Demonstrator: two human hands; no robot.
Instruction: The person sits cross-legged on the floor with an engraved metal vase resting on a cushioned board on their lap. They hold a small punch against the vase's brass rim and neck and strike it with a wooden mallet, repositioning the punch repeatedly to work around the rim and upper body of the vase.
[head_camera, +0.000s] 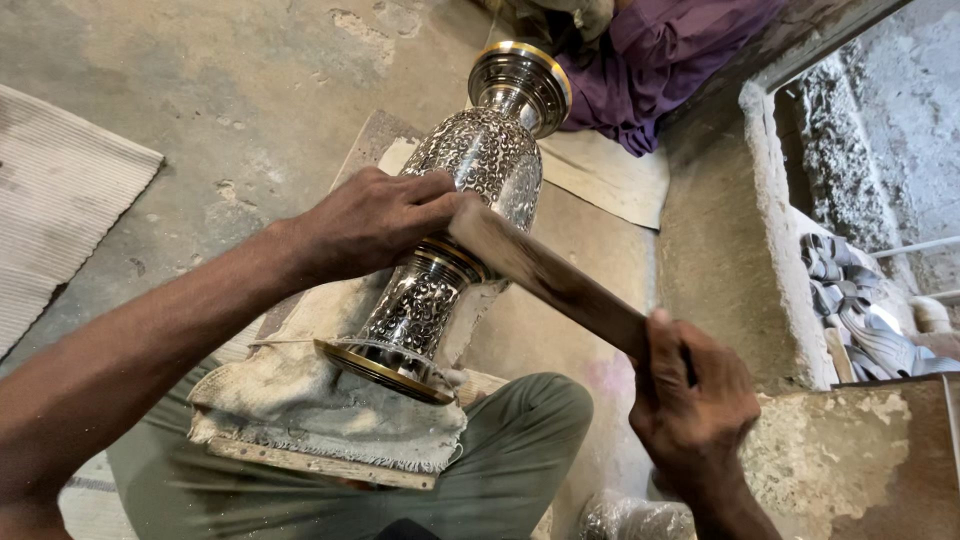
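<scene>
Left hand (375, 222) grips engraved silver metal vase with brass rims (450, 210) lying on cloth-padded wooden board (320, 405); right hand (690, 385) closed around flat wooden mallet (545, 272).

Engraved silver vase (470, 200) (gold-banded) lying tilted on cloth; wooden stick (550, 275) touching waist.

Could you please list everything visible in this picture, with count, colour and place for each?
vase: one, silver engraved metal with brass bands, lying tilted at centre
wooden tool: one, brown, its end against the vase's waist
cloth pad: one, off-white, under the vase's base
board: one, wooden, beneath the pad on the lap
mat: one, pale ribbed, left
purple cloth: one, top
sandals: several, grey, right
left hand: gripping the vase's waist
right hand: gripping the wooden tool
</scene>
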